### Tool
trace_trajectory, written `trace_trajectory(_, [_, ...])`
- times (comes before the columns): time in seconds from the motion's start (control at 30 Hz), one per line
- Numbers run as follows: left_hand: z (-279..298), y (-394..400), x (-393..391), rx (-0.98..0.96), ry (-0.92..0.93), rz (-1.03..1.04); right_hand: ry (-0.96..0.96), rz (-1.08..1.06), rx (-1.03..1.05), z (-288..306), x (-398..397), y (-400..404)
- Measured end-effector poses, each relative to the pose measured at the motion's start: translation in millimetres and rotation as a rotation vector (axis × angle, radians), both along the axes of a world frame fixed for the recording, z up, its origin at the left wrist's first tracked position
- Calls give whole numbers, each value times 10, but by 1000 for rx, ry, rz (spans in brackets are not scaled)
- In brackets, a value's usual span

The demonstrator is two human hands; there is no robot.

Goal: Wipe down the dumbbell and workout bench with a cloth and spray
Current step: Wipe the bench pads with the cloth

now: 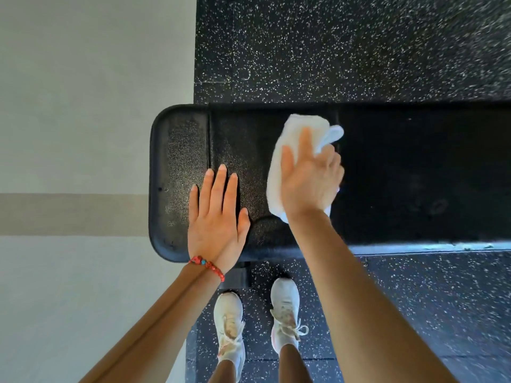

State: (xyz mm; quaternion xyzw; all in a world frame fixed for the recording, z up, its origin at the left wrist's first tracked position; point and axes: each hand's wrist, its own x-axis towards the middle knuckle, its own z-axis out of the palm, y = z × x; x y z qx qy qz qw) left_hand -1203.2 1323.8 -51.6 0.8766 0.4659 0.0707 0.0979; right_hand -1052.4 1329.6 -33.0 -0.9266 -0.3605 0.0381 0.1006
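Two hands are down on the workout bench, and from my remote seat I read this as the bench-wiping part of the job. My left hand lies flat on the pad near its rounded end, fingers straight and close together, thumb out to the side; I judge it is there to brace me while I lean over. My right hand presses the white cloth onto the pad just beside the left, index and middle fingers stretched along the fabric, the outer fingers curled round a bunched fold so the cloth won't slip as it slides. The pad's right half sits in deep shadow, so I can't tell whether it is wet or already wiped. Neither dumbbell nor spray bottle shows in my view. My shoes stand on the speckled floor close under the bench edge.
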Motion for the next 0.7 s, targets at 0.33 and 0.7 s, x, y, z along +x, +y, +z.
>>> trace_trajectory(0.33, [-5, 3, -9, 35, -22, -3, -121, 261, -17, -74, 80, 239])
trace_trajectory(0.7, [143, 40, 474, -24, -45, -106, -28, 12, -106, 114, 1140, -677])
